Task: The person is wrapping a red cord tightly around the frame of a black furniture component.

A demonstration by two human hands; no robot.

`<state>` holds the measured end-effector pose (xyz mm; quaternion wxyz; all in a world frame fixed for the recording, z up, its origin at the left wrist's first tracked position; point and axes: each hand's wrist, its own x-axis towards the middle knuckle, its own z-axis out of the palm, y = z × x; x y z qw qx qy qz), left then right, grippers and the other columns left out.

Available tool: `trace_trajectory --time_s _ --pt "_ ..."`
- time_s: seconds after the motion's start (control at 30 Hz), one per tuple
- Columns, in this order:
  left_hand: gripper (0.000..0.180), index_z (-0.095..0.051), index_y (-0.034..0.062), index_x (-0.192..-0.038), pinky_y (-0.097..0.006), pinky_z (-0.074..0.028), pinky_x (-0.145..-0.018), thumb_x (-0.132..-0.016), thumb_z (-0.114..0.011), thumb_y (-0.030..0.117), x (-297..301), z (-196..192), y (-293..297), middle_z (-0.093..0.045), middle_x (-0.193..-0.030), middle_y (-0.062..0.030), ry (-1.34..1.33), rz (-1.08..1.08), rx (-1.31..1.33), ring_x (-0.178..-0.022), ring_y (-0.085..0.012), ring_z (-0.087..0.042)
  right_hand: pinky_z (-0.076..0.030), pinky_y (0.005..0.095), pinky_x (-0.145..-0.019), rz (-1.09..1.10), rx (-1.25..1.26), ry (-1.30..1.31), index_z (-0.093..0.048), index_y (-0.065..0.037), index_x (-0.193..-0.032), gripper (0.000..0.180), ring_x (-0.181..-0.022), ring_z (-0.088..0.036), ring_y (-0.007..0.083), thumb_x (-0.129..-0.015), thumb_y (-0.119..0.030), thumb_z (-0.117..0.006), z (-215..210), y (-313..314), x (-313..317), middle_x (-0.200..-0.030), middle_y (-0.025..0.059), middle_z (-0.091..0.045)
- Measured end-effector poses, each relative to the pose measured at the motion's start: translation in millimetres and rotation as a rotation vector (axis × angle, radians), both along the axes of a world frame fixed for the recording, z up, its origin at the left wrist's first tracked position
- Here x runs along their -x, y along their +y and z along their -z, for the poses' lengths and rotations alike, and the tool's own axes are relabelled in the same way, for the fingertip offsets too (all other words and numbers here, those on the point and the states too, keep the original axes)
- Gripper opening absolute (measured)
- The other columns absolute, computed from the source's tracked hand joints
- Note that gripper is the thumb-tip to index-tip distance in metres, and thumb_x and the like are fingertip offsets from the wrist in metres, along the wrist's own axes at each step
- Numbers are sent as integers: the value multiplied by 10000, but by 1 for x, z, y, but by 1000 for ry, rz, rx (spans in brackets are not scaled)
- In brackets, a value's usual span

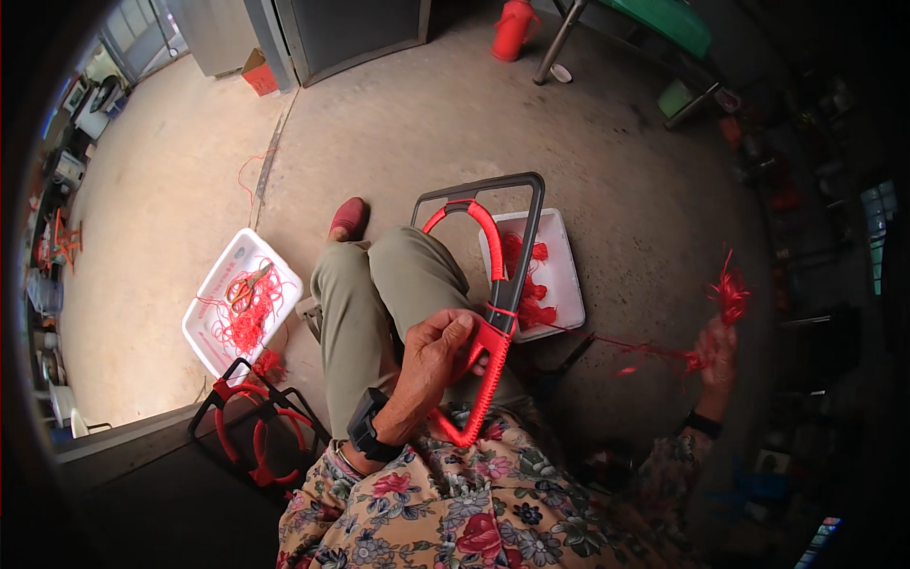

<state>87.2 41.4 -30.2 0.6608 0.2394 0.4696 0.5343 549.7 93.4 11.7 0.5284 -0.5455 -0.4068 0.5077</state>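
Observation:
My left hand [438,353] is closed around the lower part of a black frame [526,248], which stands tilted over my lap. Red cord is wound tightly along the frame's lower loop and its inner curved piece. Out to the right, my right hand [718,358] is closed on a bundle of red cord [729,294], whose loose ends stick up above the fist. From near the frame, a red strand [645,350] stretches across to that hand. Behind the frame, a white tray [566,256] with red cord in it is partly hidden.
On the left is another white tray [199,327] with tangled red cord and orange-handled scissors [248,289]. Similar black and red frames [261,438] lie beside my left arm. Farther off are a red jug [513,30], a small red box [259,74] and a green table or seat [668,21].

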Motion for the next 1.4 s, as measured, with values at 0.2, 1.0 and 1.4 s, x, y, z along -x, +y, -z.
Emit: trace_trajectory --time_s 0.2,1.0,1.4 --pt "201 -604 -20 -963 -237 -493 -519 -934 -548 171 -2 8 12 -664 -822 -89 -274 165 155 -624 -125 -613 -357 213 -414 126 208 -363 -591 -59 -996 190 -454 -376 18 -832 -149 -624 81 -11 67 -597 -52 -448" --pt "150 -572 -44 -893 -285 -327 -352 -867 -540 101 3 24 18 -591 -650 -121 -588 181 245 -415 -167 -483 -325 279 -408 -480 554 977 -406 -159 -667 265 -381 -309 88 -905 -217 -510 40 -63 239 -455 -67 -275" --pt "91 -536 -25 -850 -266 -329 -344 -831 -492 52 1 25 14 -575 -648 -109 -535 234 231 -396 -153 -460 -303 277 -412 -589 617 784 -372 -141 -574 329 -365 -332 101 -874 -166 -505 46 -77 234 -427 -24 -330"
